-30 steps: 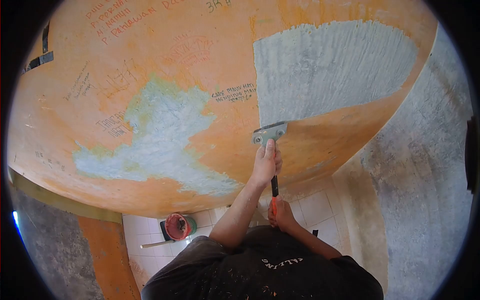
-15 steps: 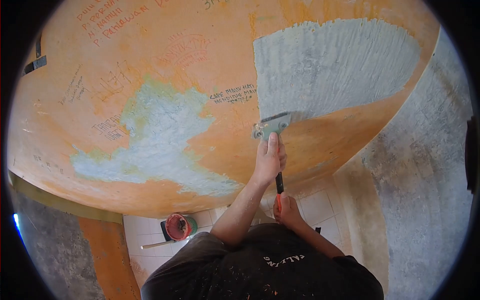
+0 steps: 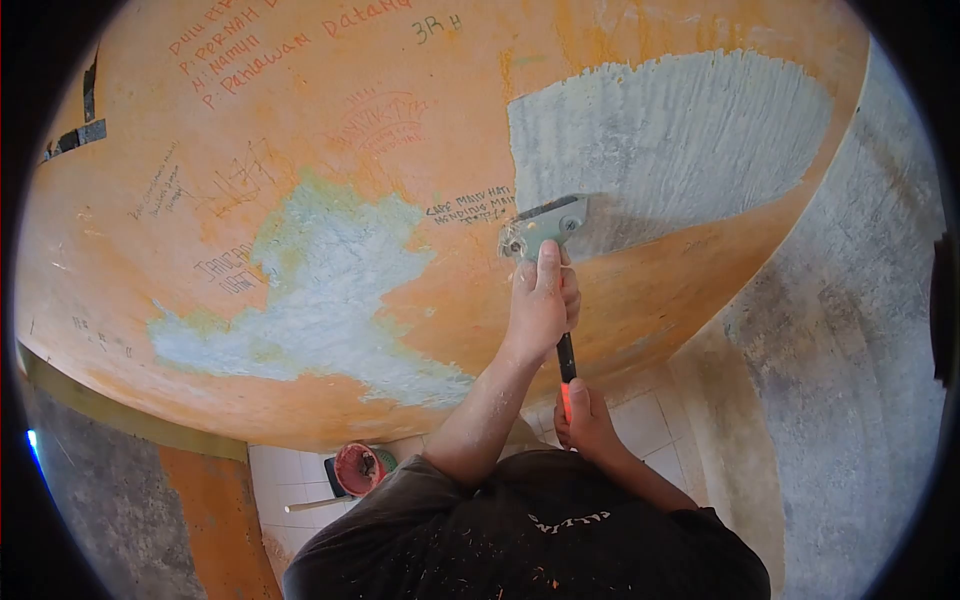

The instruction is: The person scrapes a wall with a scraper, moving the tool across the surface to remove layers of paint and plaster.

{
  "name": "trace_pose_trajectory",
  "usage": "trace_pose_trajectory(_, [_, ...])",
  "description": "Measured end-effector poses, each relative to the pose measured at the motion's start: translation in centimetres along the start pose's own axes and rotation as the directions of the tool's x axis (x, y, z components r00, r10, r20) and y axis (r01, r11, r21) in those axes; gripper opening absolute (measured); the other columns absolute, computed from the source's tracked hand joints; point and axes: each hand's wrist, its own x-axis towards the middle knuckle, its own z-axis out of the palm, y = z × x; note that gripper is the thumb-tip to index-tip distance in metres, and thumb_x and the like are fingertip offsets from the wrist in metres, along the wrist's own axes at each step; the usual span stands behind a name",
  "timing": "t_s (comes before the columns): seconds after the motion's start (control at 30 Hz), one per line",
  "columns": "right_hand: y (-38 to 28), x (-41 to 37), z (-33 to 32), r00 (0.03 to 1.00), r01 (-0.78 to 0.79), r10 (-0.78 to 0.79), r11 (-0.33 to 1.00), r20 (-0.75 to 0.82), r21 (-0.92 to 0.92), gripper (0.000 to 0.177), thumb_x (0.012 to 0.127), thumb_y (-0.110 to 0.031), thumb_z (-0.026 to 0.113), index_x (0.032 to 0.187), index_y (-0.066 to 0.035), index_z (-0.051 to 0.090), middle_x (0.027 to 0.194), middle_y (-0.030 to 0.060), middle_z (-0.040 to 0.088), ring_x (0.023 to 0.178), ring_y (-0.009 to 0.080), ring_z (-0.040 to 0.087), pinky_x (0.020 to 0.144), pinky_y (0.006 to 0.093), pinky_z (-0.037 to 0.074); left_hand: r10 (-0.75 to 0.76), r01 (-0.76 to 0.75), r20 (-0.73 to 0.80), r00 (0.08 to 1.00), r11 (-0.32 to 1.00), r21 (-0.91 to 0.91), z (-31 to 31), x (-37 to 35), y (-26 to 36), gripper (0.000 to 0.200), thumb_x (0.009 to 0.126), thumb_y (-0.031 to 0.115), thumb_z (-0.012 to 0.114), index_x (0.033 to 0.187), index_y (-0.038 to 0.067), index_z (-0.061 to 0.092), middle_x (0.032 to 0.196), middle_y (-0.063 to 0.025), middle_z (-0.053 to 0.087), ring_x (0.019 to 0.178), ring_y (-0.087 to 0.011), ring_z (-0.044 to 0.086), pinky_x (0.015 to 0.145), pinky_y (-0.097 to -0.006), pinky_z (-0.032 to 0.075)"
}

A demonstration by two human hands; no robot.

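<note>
A scraper with a wide grey-green head and a black and orange handle lies against the orange wall. My left hand is wrapped round its upper handle, the thumb pressed on the head. Lower down, my right hand grips the orange end of the handle. The blade meets the lower left part of a bare grey patch, near dark handwriting. Paint shavings cling to the head's left end. Part of the handle is hidden by my fingers.
A second bare patch, pale blue and green, is left of the scraper. On the tiled floor stands a red bucket beside a wooden stick. A grey wall rises at the right.
The scraper head has moved slightly up the wall, further over the grey patch's lower left part, with both hands still on the handle. More shavings show at its left end. The view has shifted slightly.
</note>
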Motion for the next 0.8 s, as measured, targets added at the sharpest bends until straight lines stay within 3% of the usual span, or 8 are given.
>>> trace_pose_trajectory(0.63, [-9.7, -1.6, 1.5, 0.999, 0.039, -0.039, 0.999, -0.003, -0.016, 0.056, 0.103, -0.054, 0.027, 0.074, -0.008, 0.042, 0.049, 0.0002, 0.036, 0.04, 0.011, 0.038, 0.04, 0.0287, 0.036, 0.146, -0.146, 0.073, 0.987, 0.989, -0.007, 5.3, 0.9, 8.6, 0.034, 0.104, 0.047, 0.039, 0.096, 0.014, 0.045, 0.054, 0.0067, 0.027, 0.041, -0.006, 0.026, 0.038, -0.0247, 0.022])
trace_pose_trajectory(0.7, [-10.7, -1.2, 1.7, 0.993, 0.118, -0.117, 0.992, 0.021, -0.039, 0.059, 0.102, -0.059, 0.026, 0.078, -0.008, 0.043, 0.046, 0.0009, 0.035, 0.036, 0.0114, 0.034, 0.036, 0.0295, 0.034, 0.178, -0.178, 0.098, 0.979, 0.984, -0.004, 5.9, 1.2, 9.8, 0.034, 0.104, 0.047, 0.039, 0.096, 0.014, 0.045, 0.054, 0.0067, 0.027, 0.041, -0.006, 0.026, 0.039, -0.0246, 0.022])
trace_pose_trajectory(0.8, [-14.4, -1.1, 2.5, 0.984, 0.176, -0.176, 0.983, 0.013, -0.049, 0.057, 0.103, -0.056, 0.027, 0.076, -0.008, 0.044, 0.049, -0.0003, 0.036, 0.039, 0.0107, 0.038, 0.04, 0.0277, 0.036, 0.216, -0.214, 0.118, 0.969, 0.976, -0.027, 7.7, 1.5, 13.1, 0.034, 0.104, 0.047, 0.039, 0.097, 0.014, 0.045, 0.054, 0.0066, 0.027, 0.041, -0.006, 0.026, 0.039, -0.0245, 0.022])
